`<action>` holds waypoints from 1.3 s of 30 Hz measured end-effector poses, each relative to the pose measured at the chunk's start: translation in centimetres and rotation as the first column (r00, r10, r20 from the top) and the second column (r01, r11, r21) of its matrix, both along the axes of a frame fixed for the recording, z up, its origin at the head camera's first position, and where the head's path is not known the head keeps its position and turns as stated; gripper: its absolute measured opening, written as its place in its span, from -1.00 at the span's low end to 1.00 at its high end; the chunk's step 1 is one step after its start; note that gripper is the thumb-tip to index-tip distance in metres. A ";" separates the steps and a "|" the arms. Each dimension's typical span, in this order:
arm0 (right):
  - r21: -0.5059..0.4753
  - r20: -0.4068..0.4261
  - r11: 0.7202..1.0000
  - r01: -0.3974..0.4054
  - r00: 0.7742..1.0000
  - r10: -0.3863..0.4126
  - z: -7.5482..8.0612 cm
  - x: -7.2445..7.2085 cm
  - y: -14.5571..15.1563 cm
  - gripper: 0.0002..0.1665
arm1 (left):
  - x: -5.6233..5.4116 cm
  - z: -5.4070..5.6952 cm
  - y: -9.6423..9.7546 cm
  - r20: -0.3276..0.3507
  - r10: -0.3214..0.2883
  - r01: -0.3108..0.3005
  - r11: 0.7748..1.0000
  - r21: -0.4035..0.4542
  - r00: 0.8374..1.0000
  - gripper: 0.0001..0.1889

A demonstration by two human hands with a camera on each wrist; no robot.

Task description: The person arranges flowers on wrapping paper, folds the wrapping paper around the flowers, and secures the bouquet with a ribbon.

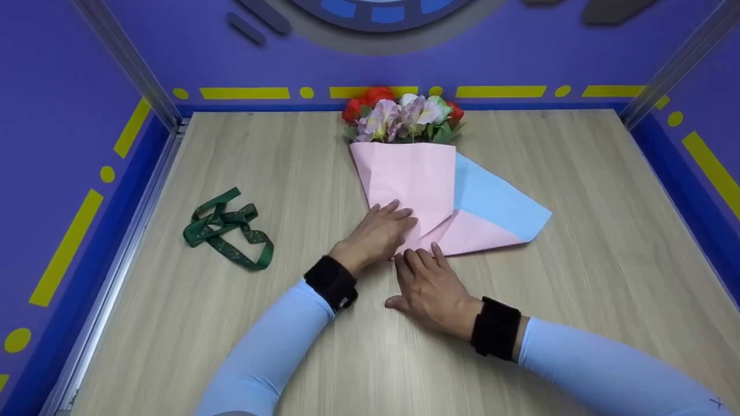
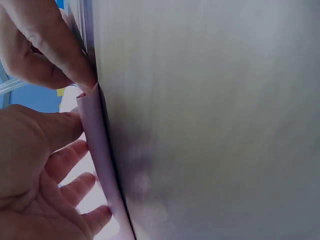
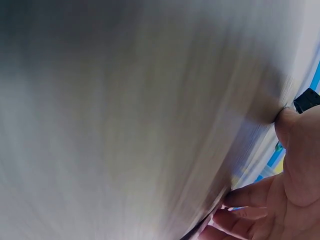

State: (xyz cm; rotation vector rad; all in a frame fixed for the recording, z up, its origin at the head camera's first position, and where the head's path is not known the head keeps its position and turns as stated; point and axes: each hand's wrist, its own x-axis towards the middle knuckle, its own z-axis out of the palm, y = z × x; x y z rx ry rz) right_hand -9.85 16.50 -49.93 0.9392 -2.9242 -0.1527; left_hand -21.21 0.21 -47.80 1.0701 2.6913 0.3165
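Note:
A bouquet of red, purple and white flowers (image 1: 399, 118) lies on the table, wrapped in pink paper (image 1: 413, 173). On the right the paper spreads out in a flap whose light blue side (image 1: 491, 193) faces up. My left hand (image 1: 378, 234) rests on the lower part of the pink wrap with its fingers spread. Just right of it, my right hand (image 1: 433, 289) touches the bottom edge of the paper with its fingertips, its thumb out to the left. In the left wrist view, both hands meet at the folded pink edge (image 2: 100, 130).
A loosely looped dark green ribbon (image 1: 254, 234) lies on the left of the wooden table (image 1: 312, 346). Purple-blue panels (image 1: 133, 52) with yellow marks enclose the table at the back and sides.

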 end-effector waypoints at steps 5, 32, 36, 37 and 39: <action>-0.096 0.004 0.995 0.021 1.000 -0.021 0.6 -0.7 0.9 -0.05 | -0.2 -0.1 -0.2 0.055 0.004 -0.003 1.000 -0.017 0.998 -0.46; -0.009 0.279 0.999 0.038 0.960 -0.034 0.6 -2.1 2.7 0.13 | 1.5 0.5 -2.8 0.120 0.026 -0.002 0.982 -0.191 0.992 -0.23; -0.014 0.262 1.000 0.022 0.965 -0.017 0.6 -2.1 2.9 0.13 | 1.6 0.5 -2.7 0.114 0.028 -0.007 0.983 -0.183 0.993 -0.23; -0.011 0.259 1.000 0.017 0.966 -0.014 0.6 -2.0 3.0 0.12 | 1.7 0.5 -2.7 0.110 0.027 -0.007 0.984 -0.179 0.994 -0.24; -0.006 0.252 1.000 0.008 0.968 -0.006 0.6 -1.8 3.2 0.11 | 2.0 0.4 -2.5 0.101 0.022 -0.004 0.984 -0.176 0.995 -0.24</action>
